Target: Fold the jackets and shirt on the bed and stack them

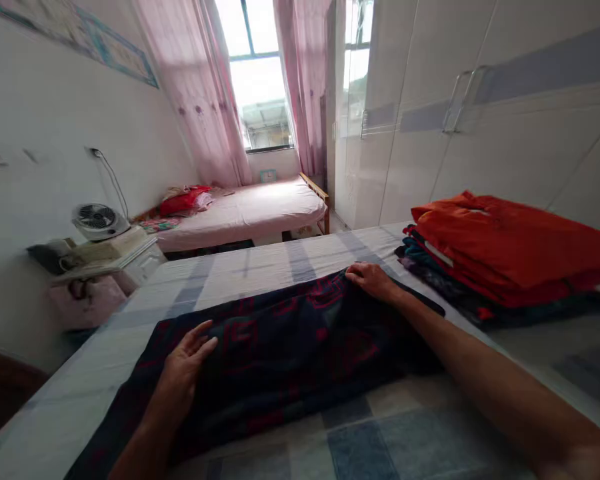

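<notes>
A dark navy garment with red geometric patterns [300, 340] lies spread lengthwise across the bed in front of me. Its exact kind I cannot make out. Over its left part is my left hand [187, 357], thumb and fingers apart and nothing held in them. Whether that palm presses on the cloth is unclear. At the garment's far edge, right of the middle, my right hand [370, 279] has its fingers closed on the fabric. My right forearm crosses above the garment's right end.
A stack of folded clothes, orange-red on top [505, 240], sits on the bed [250, 270] at the right. Beyond are a second bed with a pink sheet [265, 207] and a white wardrobe [430, 87]. At left, a fan [100, 220] stands on a small cabinet [143, 257].
</notes>
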`<state>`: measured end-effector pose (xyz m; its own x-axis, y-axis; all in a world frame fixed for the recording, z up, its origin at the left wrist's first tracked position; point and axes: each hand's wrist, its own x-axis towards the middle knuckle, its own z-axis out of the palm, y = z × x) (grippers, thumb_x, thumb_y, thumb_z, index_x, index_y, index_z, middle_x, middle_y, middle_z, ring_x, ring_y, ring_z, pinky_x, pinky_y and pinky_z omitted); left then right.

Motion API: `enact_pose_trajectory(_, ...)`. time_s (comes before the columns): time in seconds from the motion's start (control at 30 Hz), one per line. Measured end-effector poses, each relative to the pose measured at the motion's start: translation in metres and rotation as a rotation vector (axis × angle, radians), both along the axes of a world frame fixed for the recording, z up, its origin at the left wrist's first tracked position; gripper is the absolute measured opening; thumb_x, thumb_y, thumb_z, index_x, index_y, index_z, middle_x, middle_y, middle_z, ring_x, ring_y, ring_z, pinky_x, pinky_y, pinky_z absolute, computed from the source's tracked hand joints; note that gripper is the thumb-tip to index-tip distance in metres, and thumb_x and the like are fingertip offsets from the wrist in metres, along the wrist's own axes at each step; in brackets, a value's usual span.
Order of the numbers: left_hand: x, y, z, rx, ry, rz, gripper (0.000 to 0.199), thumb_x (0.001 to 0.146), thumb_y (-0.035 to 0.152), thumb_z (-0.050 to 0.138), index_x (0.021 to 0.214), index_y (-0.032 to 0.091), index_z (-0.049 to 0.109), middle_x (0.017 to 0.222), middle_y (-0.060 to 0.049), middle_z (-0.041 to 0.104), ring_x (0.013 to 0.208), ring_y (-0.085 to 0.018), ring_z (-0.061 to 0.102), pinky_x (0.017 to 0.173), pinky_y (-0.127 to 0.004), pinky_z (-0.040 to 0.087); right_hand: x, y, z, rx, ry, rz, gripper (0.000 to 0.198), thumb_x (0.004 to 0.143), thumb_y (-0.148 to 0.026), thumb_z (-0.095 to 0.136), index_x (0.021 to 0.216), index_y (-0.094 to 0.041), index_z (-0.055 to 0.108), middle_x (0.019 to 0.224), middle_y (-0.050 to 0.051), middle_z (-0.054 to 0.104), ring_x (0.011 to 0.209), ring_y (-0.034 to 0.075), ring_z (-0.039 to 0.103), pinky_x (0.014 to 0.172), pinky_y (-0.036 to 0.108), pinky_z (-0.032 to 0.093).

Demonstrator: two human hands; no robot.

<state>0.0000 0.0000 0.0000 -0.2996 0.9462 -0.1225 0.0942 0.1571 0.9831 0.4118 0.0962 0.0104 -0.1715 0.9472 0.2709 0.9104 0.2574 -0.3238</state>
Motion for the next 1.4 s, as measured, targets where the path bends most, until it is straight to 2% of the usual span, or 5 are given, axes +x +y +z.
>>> enact_pose_trajectory(0.37, -0.016, -0.013, 0.018, 0.312, 1.005, 0.204, 0.046, 0.079, 0.042, 0.046, 0.119, 0.020, 0.057, 0.117, -0.010, 0.056, 0.090, -0.025, 0.062, 0.079, -0.037, 0.050, -0.004, 0.017, 0.013, 0.001, -0.008, 0.048, 0.033, 0.089, -0.043, 0.044, 0.092, -0.021, 0.068, 0.090, 0.006, 0.070, 0.090, 0.019, 0.061, 0.081, 0.027, 0.040)
enact_pose_trajectory(0.57, 0.040, -0.022, 0.014, 0.691, 1.195, -0.407, 0.041, 0.088, 0.038, 0.046, 0.127, 0.027, 0.050, 0.140, -0.004, 0.043, 0.128, -0.025, 0.041, 0.104, -0.041, 0.038, 0.011, 0.011, 0.005, 0.004, -0.020, 0.077, 0.023, 0.085, -0.036, 0.051, 0.085, -0.020, 0.068, 0.105, 0.005, 0.065, 0.106, 0.020, 0.054, 0.091, 0.030, 0.037)
enact_pose_trajectory(0.8, 0.089, -0.035, 0.001, 0.571, 1.311, -0.936, 0.063, 0.087, 0.051, 0.043, 0.143, 0.031, 0.024, 0.148, -0.002, 0.032, 0.136, -0.027, 0.028, 0.107, -0.054, 0.030, 0.010, 0.023, 0.006, -0.014, -0.057, -0.098, 0.024, 0.085, -0.037, 0.053, 0.081, -0.017, 0.066, 0.105, 0.010, 0.064, 0.105, 0.025, 0.054, 0.089, 0.040, 0.039)
enact_pose_trajectory(1.13, 0.035, 0.017, -0.002, 0.370, 1.446, -0.493, 0.048, 0.091, 0.046, 0.036, 0.135, 0.028, 0.044, 0.147, -0.006, 0.033, 0.137, -0.028, 0.026, 0.108, -0.053, 0.026, -0.072, -0.056, 0.003, 0.073, -0.154, 0.242, 0.052, 0.091, -0.051, 0.034, 0.138, -0.028, 0.039, 0.148, 0.001, 0.033, 0.138, 0.021, 0.022, 0.110, 0.042, 0.019)
enact_pose_trajectory(1.4, 0.028, 0.021, -0.013, 0.168, 1.499, -0.433, 0.057, 0.090, 0.053, 0.029, 0.138, 0.024, 0.040, 0.146, -0.006, 0.036, 0.136, -0.027, 0.028, 0.108, -0.051, 0.022, -0.041, -0.036, -0.033, -0.104, -0.310, -0.075, 0.060, 0.092, -0.052, 0.021, 0.140, -0.019, 0.036, 0.149, 0.005, 0.030, 0.138, 0.019, 0.022, 0.110, 0.040, 0.019)
